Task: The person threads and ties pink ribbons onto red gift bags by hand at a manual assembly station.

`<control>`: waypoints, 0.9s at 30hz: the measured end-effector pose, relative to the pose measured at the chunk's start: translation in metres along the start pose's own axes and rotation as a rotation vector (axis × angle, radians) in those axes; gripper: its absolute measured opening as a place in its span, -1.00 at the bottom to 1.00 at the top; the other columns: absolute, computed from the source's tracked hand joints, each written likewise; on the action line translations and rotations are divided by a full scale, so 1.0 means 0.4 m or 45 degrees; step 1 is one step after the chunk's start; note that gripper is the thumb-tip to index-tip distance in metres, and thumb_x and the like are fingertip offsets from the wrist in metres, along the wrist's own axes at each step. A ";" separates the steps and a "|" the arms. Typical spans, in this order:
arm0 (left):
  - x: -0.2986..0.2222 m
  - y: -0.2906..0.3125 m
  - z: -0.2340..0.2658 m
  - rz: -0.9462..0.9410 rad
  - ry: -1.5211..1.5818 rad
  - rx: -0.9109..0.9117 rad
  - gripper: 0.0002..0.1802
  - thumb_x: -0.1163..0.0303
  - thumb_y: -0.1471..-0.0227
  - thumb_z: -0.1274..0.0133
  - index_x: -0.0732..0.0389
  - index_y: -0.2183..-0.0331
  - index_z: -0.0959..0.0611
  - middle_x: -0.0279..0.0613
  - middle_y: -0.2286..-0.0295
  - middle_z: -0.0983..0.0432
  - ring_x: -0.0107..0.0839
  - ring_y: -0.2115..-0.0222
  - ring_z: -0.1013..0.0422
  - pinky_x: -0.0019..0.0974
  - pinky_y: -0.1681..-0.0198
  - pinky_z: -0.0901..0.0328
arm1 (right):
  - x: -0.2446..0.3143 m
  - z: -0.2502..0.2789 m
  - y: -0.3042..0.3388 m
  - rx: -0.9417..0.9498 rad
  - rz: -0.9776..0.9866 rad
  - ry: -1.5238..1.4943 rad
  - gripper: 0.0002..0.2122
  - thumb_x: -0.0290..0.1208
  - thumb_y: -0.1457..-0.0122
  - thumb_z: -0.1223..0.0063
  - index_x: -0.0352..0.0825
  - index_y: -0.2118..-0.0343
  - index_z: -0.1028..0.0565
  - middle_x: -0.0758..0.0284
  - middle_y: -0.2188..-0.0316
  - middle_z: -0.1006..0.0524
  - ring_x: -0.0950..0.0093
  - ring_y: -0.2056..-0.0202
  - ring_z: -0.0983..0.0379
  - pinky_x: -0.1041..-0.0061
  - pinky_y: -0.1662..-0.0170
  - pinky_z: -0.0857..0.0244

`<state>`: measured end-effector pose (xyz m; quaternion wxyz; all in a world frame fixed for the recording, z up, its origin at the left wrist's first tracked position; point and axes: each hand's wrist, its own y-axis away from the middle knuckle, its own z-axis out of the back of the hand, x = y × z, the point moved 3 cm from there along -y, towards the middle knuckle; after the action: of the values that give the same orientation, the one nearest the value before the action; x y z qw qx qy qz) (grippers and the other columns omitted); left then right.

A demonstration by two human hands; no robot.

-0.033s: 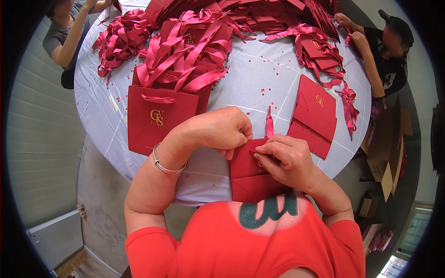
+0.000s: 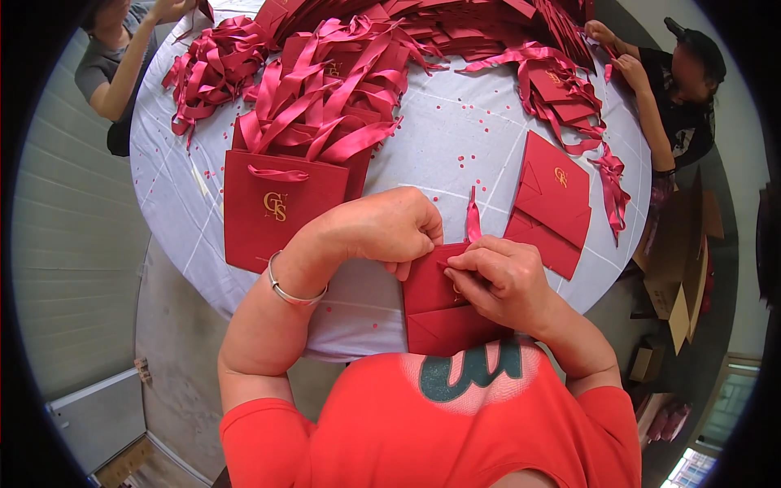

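Observation:
A flat red paper gift bag (image 2: 439, 321) lies at the table's near edge in front of me. My left hand (image 2: 399, 232) is closed at its upper left corner, fingers curled in and partly hidden. At the bag's upper part, my right hand (image 2: 506, 281) pinches a short bit of pink ribbon (image 2: 442, 263), little of which shows. A satin ribbon (image 2: 473, 218) stands up beyond the bag's top edge, beside my right fingertips. To the left stands a finished-looking bag (image 2: 285, 215) with a ribbon handle, in front of more bags with ribbons (image 2: 325, 89).
Flat red bags (image 2: 553, 195) lie right of my hand, near loose ribbons (image 2: 612, 183). A ribbon heap (image 2: 215, 73) and stacked bags (image 2: 480, 32) sit farther back on the white tablecloth (image 2: 439, 146). Co-workers (image 2: 122, 69) (image 2: 675, 89) are at both far sides; cardboard boxes (image 2: 675, 276) stand right.

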<state>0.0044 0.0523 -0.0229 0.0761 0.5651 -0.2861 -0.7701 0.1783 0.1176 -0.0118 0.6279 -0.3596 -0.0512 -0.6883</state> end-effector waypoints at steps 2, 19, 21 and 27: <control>0.004 -0.002 -0.001 -0.022 -0.009 -0.017 -0.81 0.55 0.00 0.05 0.34 0.35 -0.65 -0.20 0.66 -0.54 -0.51 0.66 -0.49 -0.40 0.57 -0.32 | 0.002 -0.007 -0.002 -0.020 0.024 0.042 -0.89 -0.56 0.06 -0.30 -0.35 0.47 -0.56 0.30 0.60 -0.49 0.38 0.61 -0.48 0.47 0.59 -0.33; -0.002 0.002 -0.002 -0.038 0.028 -0.029 -0.73 0.55 0.00 0.09 0.37 0.30 -0.67 -0.15 0.65 -0.56 -0.47 0.65 -0.51 -0.40 0.56 -0.36 | 0.047 -0.021 -0.022 0.232 0.056 0.454 -0.89 -0.57 0.03 -0.21 -0.38 0.53 -0.45 0.27 0.63 -0.40 0.30 0.65 -0.42 0.37 0.62 -0.33; -0.010 0.007 -0.001 -0.054 0.042 -0.034 -0.73 0.55 0.00 0.10 0.37 0.30 -0.67 -0.15 0.64 -0.57 -0.47 0.65 -0.51 -0.40 0.57 -0.36 | 0.050 -0.015 -0.025 0.239 0.042 0.452 -0.88 -0.57 0.02 -0.19 -0.37 0.55 -0.43 0.25 0.63 -0.40 0.28 0.66 -0.42 0.36 0.63 -0.32; -0.018 0.005 -0.012 -0.051 0.048 -0.015 -0.73 0.59 0.03 0.14 0.42 0.34 -0.65 -0.11 0.63 -0.57 -0.44 0.63 -0.53 -0.38 0.54 -0.40 | 0.062 -0.034 -0.053 0.336 0.024 0.486 -0.83 -0.57 0.02 -0.14 -0.35 0.61 -0.36 0.20 0.62 -0.40 0.22 0.66 -0.41 0.29 0.61 -0.33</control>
<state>0.0110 0.0523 -0.0167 0.0694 0.5845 -0.2686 -0.7625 0.1546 0.0944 0.0002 0.6743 -0.1381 -0.0177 -0.7252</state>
